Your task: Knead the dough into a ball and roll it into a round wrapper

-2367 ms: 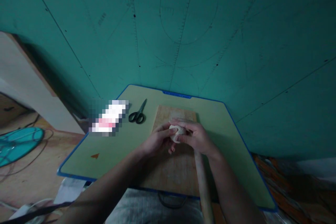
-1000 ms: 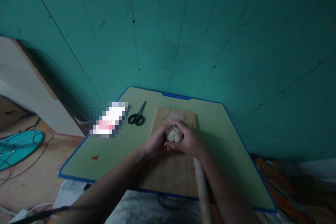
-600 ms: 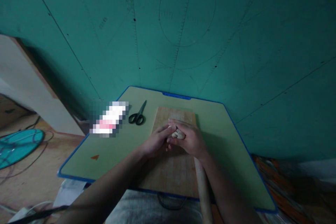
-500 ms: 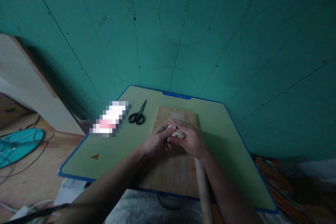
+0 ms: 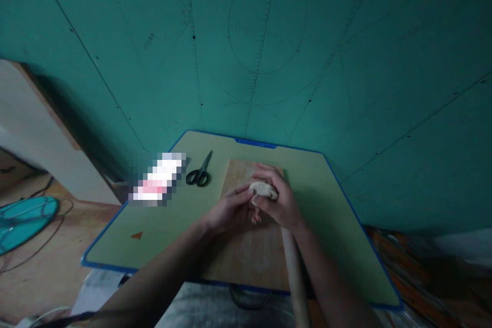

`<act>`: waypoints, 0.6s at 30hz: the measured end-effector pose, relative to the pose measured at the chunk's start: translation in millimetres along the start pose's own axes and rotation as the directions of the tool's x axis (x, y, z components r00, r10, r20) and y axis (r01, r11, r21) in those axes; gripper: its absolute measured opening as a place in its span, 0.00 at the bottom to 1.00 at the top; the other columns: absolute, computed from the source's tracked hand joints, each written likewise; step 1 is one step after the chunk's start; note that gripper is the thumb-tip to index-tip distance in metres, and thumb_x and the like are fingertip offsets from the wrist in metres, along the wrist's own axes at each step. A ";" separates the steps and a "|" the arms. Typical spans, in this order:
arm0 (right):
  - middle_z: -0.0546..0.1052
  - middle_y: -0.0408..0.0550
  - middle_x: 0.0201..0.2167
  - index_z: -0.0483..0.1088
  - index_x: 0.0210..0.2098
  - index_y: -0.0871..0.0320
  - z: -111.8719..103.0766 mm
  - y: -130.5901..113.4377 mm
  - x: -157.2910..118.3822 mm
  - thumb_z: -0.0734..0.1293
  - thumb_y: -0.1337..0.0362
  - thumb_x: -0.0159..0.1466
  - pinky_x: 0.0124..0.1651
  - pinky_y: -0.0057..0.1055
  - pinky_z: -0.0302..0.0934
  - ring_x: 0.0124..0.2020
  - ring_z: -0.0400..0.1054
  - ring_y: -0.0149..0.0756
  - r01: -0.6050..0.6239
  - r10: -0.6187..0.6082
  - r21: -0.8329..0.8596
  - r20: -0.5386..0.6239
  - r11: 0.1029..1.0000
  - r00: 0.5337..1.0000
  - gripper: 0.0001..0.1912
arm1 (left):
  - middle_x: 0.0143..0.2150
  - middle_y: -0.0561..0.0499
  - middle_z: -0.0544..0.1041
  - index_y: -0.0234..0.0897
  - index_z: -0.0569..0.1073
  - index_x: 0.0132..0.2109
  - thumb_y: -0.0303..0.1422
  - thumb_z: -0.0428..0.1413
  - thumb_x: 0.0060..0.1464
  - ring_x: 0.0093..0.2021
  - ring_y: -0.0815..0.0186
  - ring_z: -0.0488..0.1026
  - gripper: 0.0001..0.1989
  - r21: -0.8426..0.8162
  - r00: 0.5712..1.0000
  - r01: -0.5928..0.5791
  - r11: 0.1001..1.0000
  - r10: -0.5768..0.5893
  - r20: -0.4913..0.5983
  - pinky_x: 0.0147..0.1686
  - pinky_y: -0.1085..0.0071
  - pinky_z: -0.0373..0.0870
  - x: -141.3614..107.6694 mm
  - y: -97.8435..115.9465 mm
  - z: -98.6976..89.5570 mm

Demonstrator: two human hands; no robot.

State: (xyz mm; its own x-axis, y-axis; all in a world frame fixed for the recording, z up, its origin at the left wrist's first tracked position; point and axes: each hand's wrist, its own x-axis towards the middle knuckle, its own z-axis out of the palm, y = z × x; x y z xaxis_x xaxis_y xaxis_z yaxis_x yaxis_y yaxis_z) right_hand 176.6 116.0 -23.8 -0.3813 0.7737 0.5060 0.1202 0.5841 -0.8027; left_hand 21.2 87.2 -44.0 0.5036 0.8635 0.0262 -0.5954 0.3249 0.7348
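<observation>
A pale lump of dough (image 5: 263,190) is held between both hands above the wooden board (image 5: 246,264). My left hand (image 5: 233,207) grips its left side, thumb on top and fingers curled underneath. Around the right side, my right hand (image 5: 282,200) is wrapped, its thumb pressing the near edge and its fingers over the far side. A wooden rolling pin (image 5: 294,271) lies along the board's right edge, partly under my right wrist.
Black-handled scissors (image 5: 199,177) lie left of the board on the blue-edged table (image 5: 161,236). A blurred-out bright rectangle (image 5: 158,179) is farther left. Near the left front lies a small orange triangular scrap (image 5: 137,235). A green wall (image 5: 246,51) rises behind the table.
The dough has turned in my hands and now shows a broader, smoother face. My right hand's fingers have opened a little around it. The view has shifted slightly.
</observation>
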 end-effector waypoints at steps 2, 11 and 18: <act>0.75 0.54 0.55 0.73 0.49 0.53 0.5 -1.9 -0.6 0.71 0.48 0.59 0.56 0.41 0.65 0.57 0.69 0.46 -0.032 0.031 0.009 0.051 0.999 0.998 0.23 | 0.27 0.53 0.74 0.31 0.73 0.42 0.46 0.68 0.48 0.22 0.73 0.70 0.24 0.035 0.999 -0.018 0.999 0.019 -0.037 0.23 0.78 0.68 -0.2 -3.8 -0.4; 0.77 0.44 0.30 0.72 0.32 0.54 1.5 -4.6 -2.4 0.68 0.47 0.61 0.35 0.31 0.66 0.32 0.72 0.36 -0.129 0.127 0.056 0.028 0.990 0.991 0.16 | 0.19 0.50 0.74 0.32 0.72 0.37 0.56 0.59 0.52 0.20 0.68 0.71 0.27 0.158 0.995 0.094 0.983 -0.089 -0.039 0.23 0.75 0.64 4.9 -13.3 -5.2; 0.73 0.44 0.23 0.67 0.25 0.53 -1.8 -2.7 2.0 0.65 0.41 0.62 0.30 0.31 0.64 0.26 0.68 0.35 -0.202 0.241 0.220 -0.164 0.954 0.957 0.23 | 0.36 0.46 0.82 0.35 0.72 0.43 0.50 0.55 0.55 0.27 0.63 0.77 0.22 -0.040 0.995 0.103 0.994 -0.102 0.020 0.27 0.72 0.66 2.2 -3.2 -4.0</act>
State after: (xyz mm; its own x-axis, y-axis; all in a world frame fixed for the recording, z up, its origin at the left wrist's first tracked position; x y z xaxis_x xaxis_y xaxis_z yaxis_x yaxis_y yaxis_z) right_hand 177.2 116.5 -20.1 -0.1851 0.9211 0.3426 -0.0096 0.3469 -0.9378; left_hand 21.8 89.6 -48.9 0.5744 0.8178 -0.0351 -0.5648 0.4270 0.7062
